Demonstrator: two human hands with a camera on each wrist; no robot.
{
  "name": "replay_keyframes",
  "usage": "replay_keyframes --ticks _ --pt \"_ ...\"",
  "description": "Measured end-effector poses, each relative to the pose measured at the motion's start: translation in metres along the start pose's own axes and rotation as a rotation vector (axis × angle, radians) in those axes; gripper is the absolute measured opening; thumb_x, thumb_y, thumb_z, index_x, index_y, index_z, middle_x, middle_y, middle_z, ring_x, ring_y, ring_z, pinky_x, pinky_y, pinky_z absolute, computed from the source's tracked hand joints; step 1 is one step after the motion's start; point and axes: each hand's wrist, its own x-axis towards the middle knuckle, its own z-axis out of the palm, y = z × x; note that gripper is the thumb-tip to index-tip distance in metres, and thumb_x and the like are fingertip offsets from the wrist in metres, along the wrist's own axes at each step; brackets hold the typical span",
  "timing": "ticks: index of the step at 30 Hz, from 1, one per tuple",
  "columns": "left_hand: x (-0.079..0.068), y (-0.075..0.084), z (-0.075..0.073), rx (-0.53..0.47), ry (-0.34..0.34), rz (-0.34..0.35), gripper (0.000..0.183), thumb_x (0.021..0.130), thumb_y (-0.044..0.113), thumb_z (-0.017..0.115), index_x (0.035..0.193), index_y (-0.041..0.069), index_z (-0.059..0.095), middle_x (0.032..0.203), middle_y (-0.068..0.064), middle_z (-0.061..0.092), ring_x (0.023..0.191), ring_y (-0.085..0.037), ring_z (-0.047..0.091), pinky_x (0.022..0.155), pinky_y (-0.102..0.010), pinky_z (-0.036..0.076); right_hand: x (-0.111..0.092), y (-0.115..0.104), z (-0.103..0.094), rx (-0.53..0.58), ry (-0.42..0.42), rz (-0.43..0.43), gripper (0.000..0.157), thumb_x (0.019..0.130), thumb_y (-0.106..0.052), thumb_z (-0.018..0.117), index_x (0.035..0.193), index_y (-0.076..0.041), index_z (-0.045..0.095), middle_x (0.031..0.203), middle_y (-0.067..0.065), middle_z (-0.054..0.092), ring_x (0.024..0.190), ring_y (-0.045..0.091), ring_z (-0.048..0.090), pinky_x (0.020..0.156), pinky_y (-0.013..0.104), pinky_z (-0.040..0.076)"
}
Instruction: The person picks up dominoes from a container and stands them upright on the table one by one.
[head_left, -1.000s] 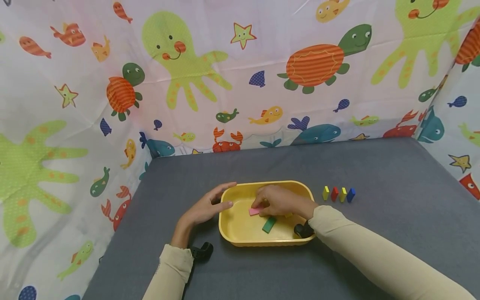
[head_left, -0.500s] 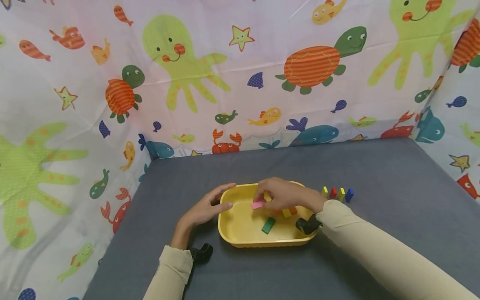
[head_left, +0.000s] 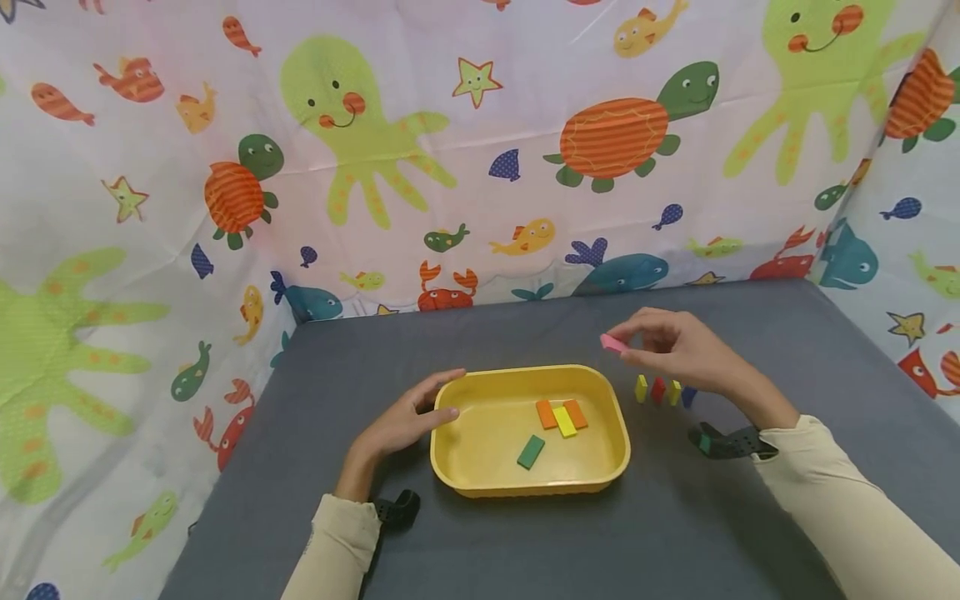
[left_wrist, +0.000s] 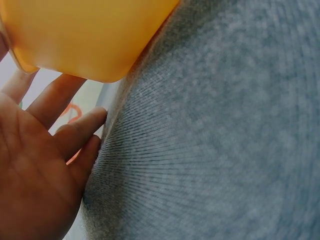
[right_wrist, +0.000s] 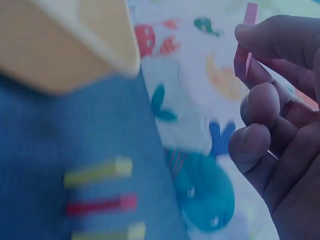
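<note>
In the head view my right hand (head_left: 678,346) pinches a pink domino-like block (head_left: 613,342) between thumb and fingers. It is in the air, above and behind a row of standing blocks. The right wrist view shows the pink block (right_wrist: 245,42) held at the fingertips. My left hand (head_left: 405,417) rests at the left end of a yellow plastic tub (head_left: 530,489), thumb over the rim. The left wrist view shows its fingers (left_wrist: 57,100) extended and spread by the tub's outer wall (left_wrist: 90,45). Inside the tub lie a green block (head_left: 531,452), a yellow block (head_left: 564,422) and two orange blocks (head_left: 576,414).
Right of the tub, a yellow block (head_left: 641,388), a red block (head_left: 658,391), another yellow block (head_left: 674,392) and a blue block (head_left: 689,396) stand upright in a row. A grey cloth (head_left: 525,542) covers the surface. A sea-animal curtain (head_left: 465,167) hangs around it.
My right hand has lifted the pink block out of the tub and carried it right, above the row. The blocks left in the tub are now uncovered. My left hand has stayed put.
</note>
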Motion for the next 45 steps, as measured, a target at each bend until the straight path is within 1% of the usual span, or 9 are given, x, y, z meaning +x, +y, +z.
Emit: replay_keyframes --ticks 5,10,16,19,22,28,34,41,45 --pt "-0.002 0.000 -0.001 -0.005 0.017 -0.020 0.058 0.099 0.030 0.067 0.150 0.045 0.043 0.150 0.006 0.052 0.126 -0.020 0.058 0.112 -0.049 0.046 -0.027 0.022 -0.011 -0.022 0.111 0.100 0.025 0.092 -0.025 0.077 0.117 -0.025 0.074 0.100 -0.005 0.064 0.065 0.018 0.053 0.052 0.028 0.043" --pt "-0.003 0.000 -0.002 -0.009 0.021 -0.014 0.058 0.099 0.030 0.067 0.150 0.044 0.043 0.154 0.006 0.049 0.130 -0.022 0.055 0.112 -0.049 0.046 -0.049 0.044 -0.015 -0.010 0.200 0.164 0.028 0.094 -0.024 0.075 0.122 -0.020 0.074 0.106 -0.012 0.066 0.069 0.017 0.053 0.054 0.028 0.042" --pt "-0.003 -0.002 -0.003 -0.013 0.021 -0.023 0.057 0.099 0.031 0.067 0.149 0.045 0.043 0.154 0.007 0.048 0.130 -0.022 0.055 0.112 -0.050 0.046 -0.074 0.073 -0.012 0.069 0.233 0.259 0.034 0.097 -0.025 0.071 0.128 -0.011 0.068 0.102 -0.018 0.067 0.067 0.019 0.055 0.055 0.029 0.044" --pt "-0.002 -0.004 -0.003 -0.015 0.016 -0.023 0.057 0.100 0.029 0.066 0.150 0.044 0.043 0.155 0.008 0.047 0.132 -0.023 0.054 0.113 -0.051 0.045 -0.083 0.085 -0.007 0.094 0.237 0.315 0.039 0.097 -0.029 0.070 0.130 -0.008 0.065 0.101 -0.015 0.068 0.062 0.020 0.056 0.052 0.030 0.045" --pt "-0.001 -0.005 -0.002 -0.017 0.013 -0.020 0.057 0.100 0.029 0.066 0.150 0.043 0.043 0.156 0.008 0.046 0.133 -0.023 0.054 0.113 -0.051 0.045 -0.091 0.094 0.000 0.129 0.240 0.350 0.041 0.097 -0.030 0.071 0.128 -0.005 0.063 0.089 -0.010 0.067 0.056 0.016 0.053 0.047 0.031 0.043" --pt "-0.001 -0.005 -0.001 -0.013 0.016 -0.021 0.057 0.100 0.030 0.067 0.149 0.046 0.043 0.156 0.007 0.046 0.132 -0.023 0.054 0.113 -0.051 0.045 -0.098 0.102 0.007 0.155 0.227 0.399 0.038 0.097 -0.026 0.071 0.125 -0.002 0.062 0.068 -0.007 0.060 0.049 0.010 0.048 0.043 0.033 0.039" --pt "0.000 -0.003 -0.001 -0.012 0.016 -0.017 0.057 0.099 0.030 0.067 0.149 0.046 0.043 0.156 0.007 0.045 0.132 -0.024 0.053 0.113 -0.052 0.045 -0.100 0.103 0.008 0.080 0.206 0.440 0.039 0.096 -0.028 0.072 0.125 -0.002 0.063 0.066 -0.004 0.059 0.049 0.011 0.050 0.043 0.031 0.039" --pt "0.000 0.000 0.000 -0.014 0.011 -0.012 0.058 0.100 0.027 0.066 0.150 0.043 0.043 0.157 0.007 0.045 0.133 -0.025 0.052 0.113 -0.052 0.045 -0.103 0.102 0.007 0.060 0.193 0.470 0.038 0.097 -0.027 0.070 0.125 -0.002 0.062 0.064 -0.004 0.058 0.048 0.010 0.050 0.041 0.031 0.040" --pt "0.000 0.002 0.001 -0.013 0.011 -0.016 0.058 0.099 0.027 0.066 0.150 0.042 0.043 0.157 0.006 0.044 0.134 -0.025 0.052 0.112 -0.051 0.045 -0.104 0.102 0.005 0.056 0.186 0.477 0.039 0.097 -0.027 0.070 0.126 -0.003 0.062 0.069 -0.004 0.061 0.049 0.010 0.051 0.041 0.031 0.041"
